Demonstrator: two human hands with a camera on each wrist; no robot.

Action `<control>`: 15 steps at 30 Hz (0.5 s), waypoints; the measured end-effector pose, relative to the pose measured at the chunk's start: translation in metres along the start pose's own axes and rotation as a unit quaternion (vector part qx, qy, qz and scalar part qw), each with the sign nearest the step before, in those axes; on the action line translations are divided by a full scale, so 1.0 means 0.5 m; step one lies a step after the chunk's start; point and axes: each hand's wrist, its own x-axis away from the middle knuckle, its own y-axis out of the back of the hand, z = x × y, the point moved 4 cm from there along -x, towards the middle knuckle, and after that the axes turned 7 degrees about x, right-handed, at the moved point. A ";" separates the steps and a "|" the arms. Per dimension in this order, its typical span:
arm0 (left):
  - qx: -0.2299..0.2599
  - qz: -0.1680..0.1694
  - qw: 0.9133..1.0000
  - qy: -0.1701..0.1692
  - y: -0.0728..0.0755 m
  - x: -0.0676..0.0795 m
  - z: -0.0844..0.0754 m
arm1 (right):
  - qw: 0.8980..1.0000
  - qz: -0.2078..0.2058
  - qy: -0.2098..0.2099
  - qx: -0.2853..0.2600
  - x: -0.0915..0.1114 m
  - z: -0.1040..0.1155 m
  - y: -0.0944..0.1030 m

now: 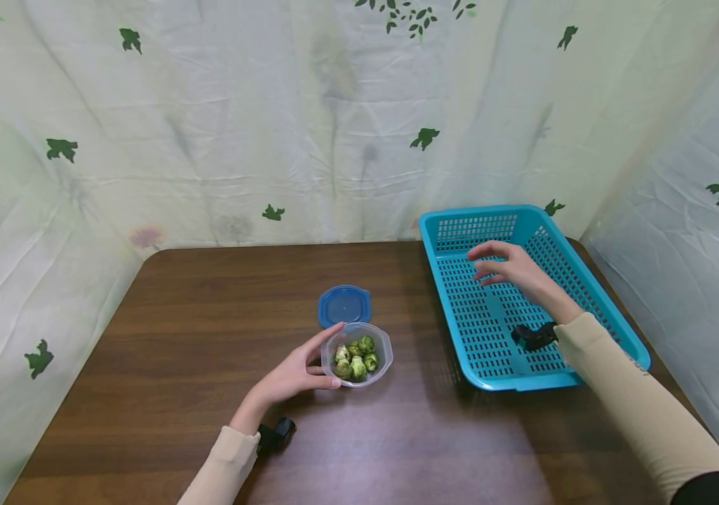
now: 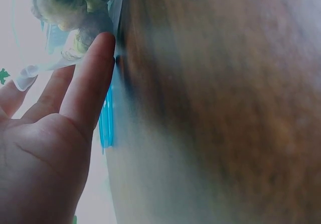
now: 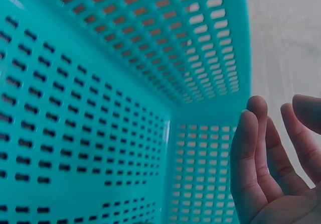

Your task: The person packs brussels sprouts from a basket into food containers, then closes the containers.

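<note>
With your left grip (image 1: 299, 370) spread part-way and closed around its left side, you hold a clear tub (image 1: 384, 345) of green sprouts (image 1: 357, 366) just below the centre of the frame. A blue lid (image 1: 344, 306) lies on the brown table (image 1: 176, 386), directly above the tub in view. At right of the frame, your right grip (image 1: 511, 270), fingers loosely curved and parted, holds nothing over a blue perforated basket (image 1: 511, 384). A leaf-patterned sheet (image 1: 239, 140) spans the frame's upper part.

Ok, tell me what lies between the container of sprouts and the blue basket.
Only bare wooden tabletop lies between the container and the blue basket, as the head view shows.
</note>
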 end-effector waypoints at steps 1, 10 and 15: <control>0.001 0.000 1.000 0.000 0.000 0.000 0.000 | 1.000 -0.001 -0.001 -0.001 0.000 -0.003 0.003; -0.005 0.000 1.000 -0.006 -0.001 0.002 -0.005 | 1.000 -0.012 -0.019 0.007 -0.004 -0.041 0.021; -0.008 -0.001 1.000 -0.005 -0.002 0.002 -0.006 | 0.999 -0.018 -0.032 0.013 -0.008 -0.062 0.031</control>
